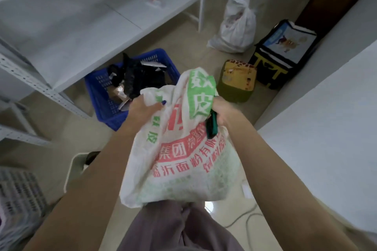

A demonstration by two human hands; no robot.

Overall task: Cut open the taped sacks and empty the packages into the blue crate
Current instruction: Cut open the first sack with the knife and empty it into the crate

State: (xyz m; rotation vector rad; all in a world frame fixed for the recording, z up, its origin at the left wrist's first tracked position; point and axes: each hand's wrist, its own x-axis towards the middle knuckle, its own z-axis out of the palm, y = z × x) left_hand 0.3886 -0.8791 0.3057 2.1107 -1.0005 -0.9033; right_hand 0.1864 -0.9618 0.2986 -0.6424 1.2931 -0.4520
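I hold a white woven sack [183, 161] with red and green print in front of my body, bunched at its top. My left hand [142, 110] grips the sack's upper left fold. My right hand [221, 113] grips the upper right fold together with a dark green cutter [212, 126] that hangs below the fist. The blue crate [98, 96] stands on the floor just beyond my left hand, holding several black and silver packages [138, 75]. A second white sack [236, 24], tied at the top, stands on the floor farther back.
White metal shelving [61, 26] runs along the left, partly over the crate. A yellow-green bag [237, 81] and a black insulated box [283, 51] sit right of the crate. A white counter [326, 118] fills the right. A white lattice crate [18, 195] is at lower left.
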